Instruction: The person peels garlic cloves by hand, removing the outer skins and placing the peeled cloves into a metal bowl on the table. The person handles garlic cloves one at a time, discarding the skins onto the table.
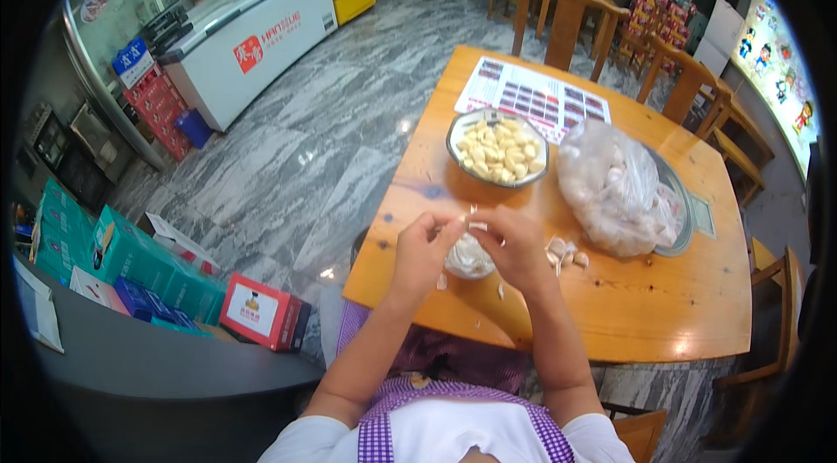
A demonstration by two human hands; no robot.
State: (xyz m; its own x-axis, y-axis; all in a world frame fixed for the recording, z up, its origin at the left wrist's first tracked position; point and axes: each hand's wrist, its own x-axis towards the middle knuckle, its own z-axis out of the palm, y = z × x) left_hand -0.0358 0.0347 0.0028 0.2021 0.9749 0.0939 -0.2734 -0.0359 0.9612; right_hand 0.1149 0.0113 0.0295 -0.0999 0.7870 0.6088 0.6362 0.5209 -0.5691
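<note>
My left hand (425, 250) and my right hand (516, 247) meet at the fingertips, pinching a small garlic clove between them. Just below them stands a small bowl of garlic skins (468, 259), partly hidden by my fingers. A dark-rimmed bowl (456, 162) full of peeled garlic cloves sits beyond my hands. To the right of my right hand lie several unpeeled garlic cloves (567, 256) with bits of skin. Farther right, a clear plastic bag of garlic bulbs (608, 188) rests partly over a round metal plate set in the table.
The wooden table (660, 306) carries a printed menu sheet (533, 93) at its far edge. Wooden chairs (565, 25) stand behind and to the right. Boxes (261, 312) and a grey counter (196, 365) are at the left, and a white chest freezer (261, 38) stands across the marble floor.
</note>
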